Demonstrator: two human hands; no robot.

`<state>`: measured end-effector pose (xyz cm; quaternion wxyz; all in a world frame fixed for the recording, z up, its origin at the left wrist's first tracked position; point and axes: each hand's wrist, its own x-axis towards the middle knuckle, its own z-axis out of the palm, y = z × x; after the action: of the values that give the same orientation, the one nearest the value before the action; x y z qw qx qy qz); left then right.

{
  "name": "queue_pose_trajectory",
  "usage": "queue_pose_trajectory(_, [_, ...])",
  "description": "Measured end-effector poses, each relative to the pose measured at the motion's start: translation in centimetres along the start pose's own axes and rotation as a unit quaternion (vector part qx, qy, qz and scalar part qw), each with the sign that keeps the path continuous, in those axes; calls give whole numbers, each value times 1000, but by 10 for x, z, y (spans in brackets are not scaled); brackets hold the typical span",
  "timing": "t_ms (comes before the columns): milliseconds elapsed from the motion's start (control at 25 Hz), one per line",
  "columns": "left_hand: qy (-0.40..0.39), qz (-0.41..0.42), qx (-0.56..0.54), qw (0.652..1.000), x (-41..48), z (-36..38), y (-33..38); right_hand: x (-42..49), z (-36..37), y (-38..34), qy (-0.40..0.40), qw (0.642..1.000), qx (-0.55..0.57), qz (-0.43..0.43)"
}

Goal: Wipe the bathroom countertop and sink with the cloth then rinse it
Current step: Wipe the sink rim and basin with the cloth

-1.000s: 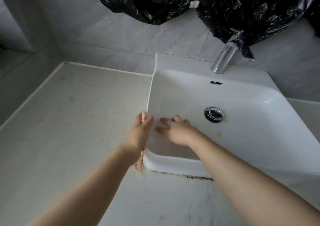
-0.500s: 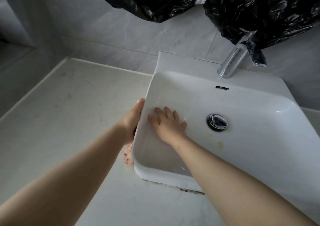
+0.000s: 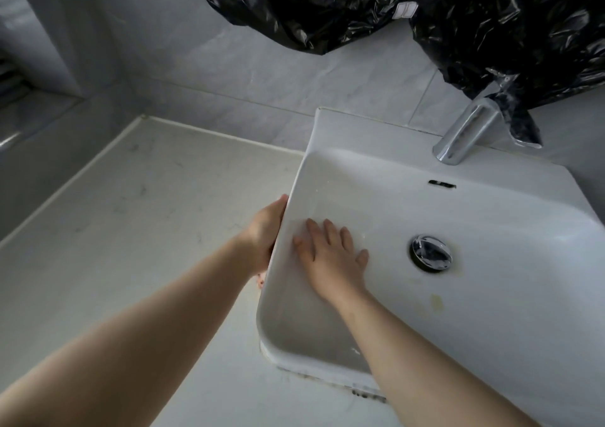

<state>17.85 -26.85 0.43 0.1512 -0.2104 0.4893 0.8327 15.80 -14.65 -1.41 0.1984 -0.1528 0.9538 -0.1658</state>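
Note:
A white rectangular sink point(image 3: 376, 138) sits on a pale marbled countertop point(image 3: 147, 213). My left hand point(image 3: 265, 230) presses against the outside of the sink's left wall. A small bit of pinkish patterned cloth point(image 3: 260, 279) shows under that hand; the rest of the cloth is hidden. My right hand point(image 3: 330, 256) lies flat on the inner left wall of the basin, fingers apart, holding nothing. No water runs from the chrome faucet point(image 3: 465, 135).
A chrome drain plug point(image 3: 430, 252) sits in the basin floor, with yellowish stains near it. A black plastic bag point(image 3: 327, 7) hangs over the wall above the faucet. Dark grime lines the sink's front base point(image 3: 360, 392). Grey tiled walls enclose the counter at back and left.
Both hands have slid along the sink's left wall, away from the front corner toward the back. The left thumb no longer hooks over the rim. My view has shifted.

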Motion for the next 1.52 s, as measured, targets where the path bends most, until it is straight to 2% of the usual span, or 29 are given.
queue_pose_trajectory(80, [4, 13, -1, 1000, -8, -2, -5, 3, -1, 1, -6, 1000, -3, 2])
queue_pose_trajectory(160, [-11, 73, 25, 997, -16, -4, -15, 6, -2, -2, -6, 1000, 1, 10])
queue_pose_trajectory(400, [75, 18, 51, 996, 17, 5, 19, 2, -3, -3, -2, 1000, -2, 9])
queue_pose_trajectory(560, [29, 58, 74, 995, -21, 0, -4, 6, -2, -4, 2, 1000, 7, 15])
queue_pose_trajectory(640, [89, 91, 124, 984, -8, 6, 3, 6, -4, -6, -3, 999, 27, 21])
queue_pose_trajectory(720, [160, 118, 216, 956, 21, 17, 23, 5, -5, -6, -10, 999, 34, 19])
queue_pose_trajectory(800, [194, 117, 251, 941, 49, 19, 42, 3, -6, -3, -13, 999, 27, 12])
queue_pose_trajectory(1080, [118, 90, 183, 972, 26, -1, 9, 5, -8, -3, -16, 999, 28, 9])
queue_pose_trajectory(1320, [211, 91, 291, 929, 80, 22, 62, 2, -7, -3, -3, 1000, 14, 2])
queue_pose_trajectory(1520, [155, 121, 230, 953, 56, 0, 29, 4, -9, -1, -20, 1000, 7, -6])
